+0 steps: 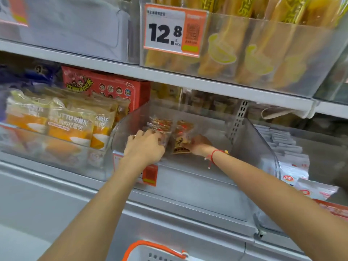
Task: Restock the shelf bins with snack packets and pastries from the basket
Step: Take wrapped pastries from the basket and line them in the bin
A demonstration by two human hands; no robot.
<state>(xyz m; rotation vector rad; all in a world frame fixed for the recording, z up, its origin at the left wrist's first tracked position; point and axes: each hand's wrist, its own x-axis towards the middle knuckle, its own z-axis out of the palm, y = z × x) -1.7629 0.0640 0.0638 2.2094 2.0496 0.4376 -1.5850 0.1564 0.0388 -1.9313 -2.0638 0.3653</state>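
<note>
Two small snack packets, the left packet (pixel 160 127) and the right packet (pixel 182 136), stand side by side inside the clear middle bin (pixel 254 140), near its front wall and toward its left side. Both are transparent wrappers with brown contents and red-orange print; finer detail is blurred. The left hand (pixel 145 146) reaches over the front wall, its fingers curled around the left packet. The right hand (pixel 197 146) holds the lower right part of the right packet, fingers curled on it; a red cord bracelet (pixel 214 155) circles its wrist. The rest of the bin floor, behind and to the right of the packets, lies bare. An orange price tag (pixel 149 174) hangs on the front wall below the left hand. The left bin (pixel 56 162) holds orange-and-white bread packs (pixel 69 125); the right bin (pixel 301 219) holds white sachets (pixel 288 147). Behind stands a red box (pixel 113 85). On the upper shelf, a clear bin (pixel 263 53) holds long yellow pastry packs (pixel 229 49) and carries a tag marked 12.8 (pixel 165 32). A white basket (pixel 150 251) with orange handle sits at the bottom edge.
</note>
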